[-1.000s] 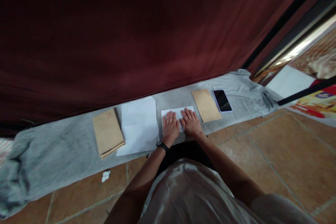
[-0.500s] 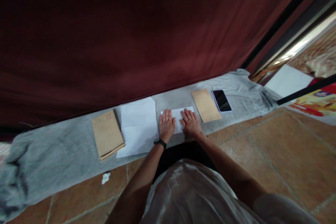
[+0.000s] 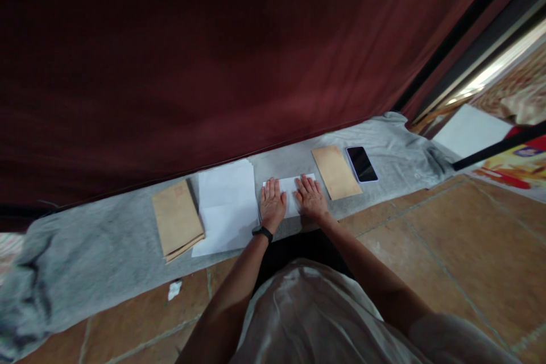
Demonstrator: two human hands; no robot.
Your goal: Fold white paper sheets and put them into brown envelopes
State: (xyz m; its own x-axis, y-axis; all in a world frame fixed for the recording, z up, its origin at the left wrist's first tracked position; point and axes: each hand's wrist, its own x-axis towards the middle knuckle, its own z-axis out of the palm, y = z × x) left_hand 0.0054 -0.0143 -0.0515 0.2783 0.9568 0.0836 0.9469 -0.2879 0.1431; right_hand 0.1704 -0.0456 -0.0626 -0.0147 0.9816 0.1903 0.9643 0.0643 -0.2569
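A folded white sheet of paper point(image 3: 292, 195) lies on the grey cloth in front of me. My left hand point(image 3: 273, 201) rests flat on its left part, fingers stretched out, a dark band on the wrist. On its right part my right hand point(image 3: 311, 197) also lies flat, fingers somewhat spread. Both palms hide much of the sheet. Just left of my left hand is a stack of white paper point(image 3: 227, 205) with a crease across it. Beyond that lies a pile of brown envelopes point(image 3: 177, 219). One brown envelope point(image 3: 336, 172) sits right of my right hand.
A phone point(image 3: 362, 164) lies beside the single envelope. The grey cloth point(image 3: 98, 244) covers a long narrow surface against a dark red panel point(image 3: 239, 68). A white scrap point(image 3: 174, 289) is on the tiled floor point(image 3: 447, 227). At right, a dark bar point(image 3: 499, 148) crosses near colourful packaging.
The view has shifted very slightly. Both hands stay flat on the folded paper, in almost the same place.
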